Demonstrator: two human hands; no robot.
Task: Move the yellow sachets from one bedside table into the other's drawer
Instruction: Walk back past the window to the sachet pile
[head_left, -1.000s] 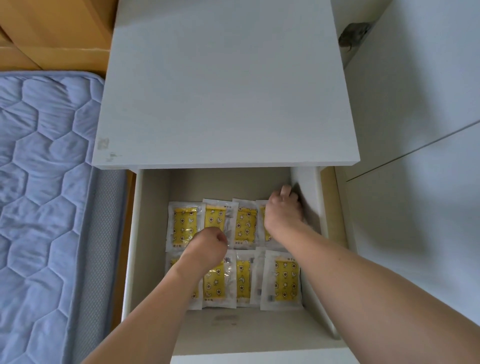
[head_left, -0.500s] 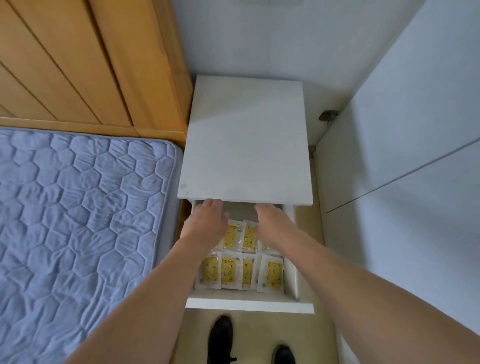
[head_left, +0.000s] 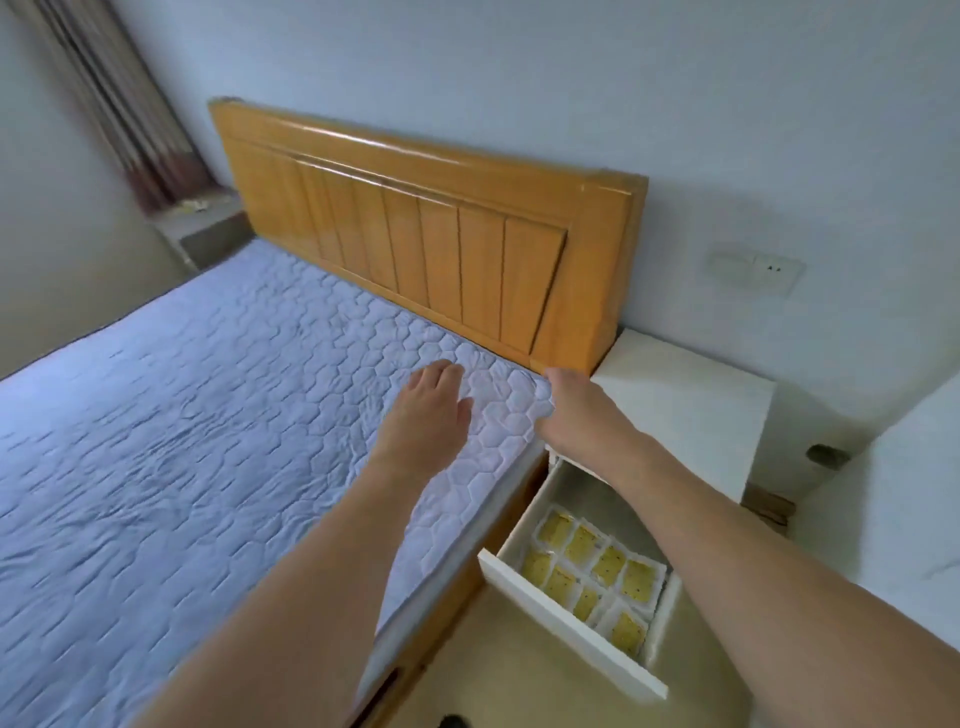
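Observation:
Several yellow sachets (head_left: 597, 571) lie flat in two rows inside the open drawer (head_left: 566, 629) of the white bedside table (head_left: 691, 415) at the lower right. My left hand (head_left: 431, 410) hovers over the mattress corner, palm down, fingers apart, holding nothing. My right hand (head_left: 576, 410) is above the gap between mattress and table, fingers curled under, with nothing seen in it. Both hands are well above and left of the drawer. A second bedside table (head_left: 208, 234) stands across the bed at the far left; small blurred items (head_left: 195, 205) lie on its top.
A bed with a blue quilted mattress (head_left: 208, 441) and a wooden headboard (head_left: 426, 228) fills the left and middle. A curtain (head_left: 124, 114) hangs at the far left. A white cabinet front (head_left: 904, 519) stands at the right, and a wall socket (head_left: 769, 270) is above the table.
Both hands have come out of the drawer and risen over the mattress corner. My view has swung up and left, from the drawer to the bed and the far table.

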